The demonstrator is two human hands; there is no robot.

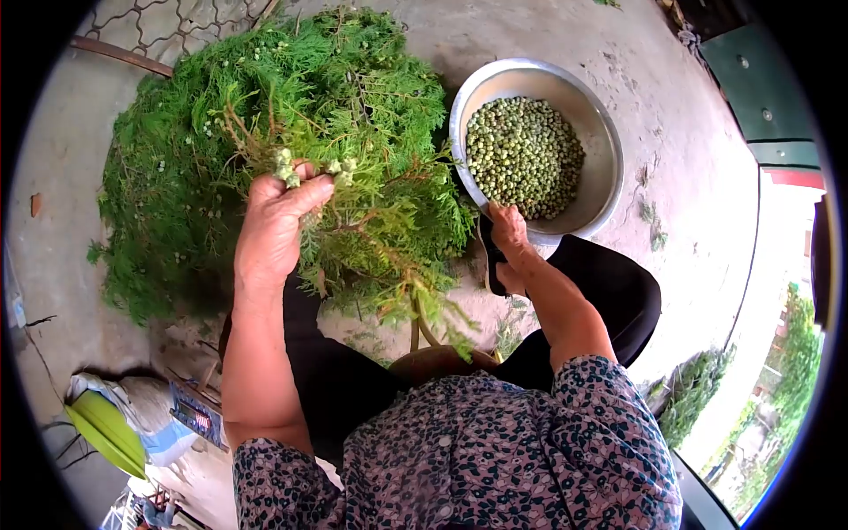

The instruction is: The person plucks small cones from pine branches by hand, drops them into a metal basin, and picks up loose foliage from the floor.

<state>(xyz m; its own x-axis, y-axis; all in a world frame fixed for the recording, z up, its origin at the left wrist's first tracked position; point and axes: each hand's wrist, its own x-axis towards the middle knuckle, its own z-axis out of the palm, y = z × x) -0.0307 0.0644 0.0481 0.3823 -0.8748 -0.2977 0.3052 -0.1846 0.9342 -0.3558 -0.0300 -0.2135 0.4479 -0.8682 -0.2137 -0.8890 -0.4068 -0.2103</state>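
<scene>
Work in hand: round green cones on cut evergreen branches, and loose ones in a basin, all at floor level before a seated person.

Left hand (272,221): closed in a pinch on a cone cluster (283,168), held over the near part of the branch pile (168,203). A second cone cluster (340,170) shows just beyond the thumb tip; whether the fingers also hold it cannot be told.

Right hand (510,231): at the near left rim of the metal basin (602,146), fingers bent. Whether it grips the rim, rests there or holds something small cannot be told.

Contents: the loose green cones (526,155) cover much of the basin's bottom and lie against its left wall; bare metal shows along the right wall. No foliage of any size is noted among them.

Progress, as judged: partly done. A good quantity is already off the branches and in the basin; the clusters at the left hand are not yet there. Pale cones remain visible in the foliage, chiefly towards the pile's far and left edges. The pile is large, so a considerable share appears left; its underside is hidden and cannot be counted.

Surroundings: wire mesh (190,26) at the floor's far left edge; a pale sack (146,397) near its left edge.
</scene>
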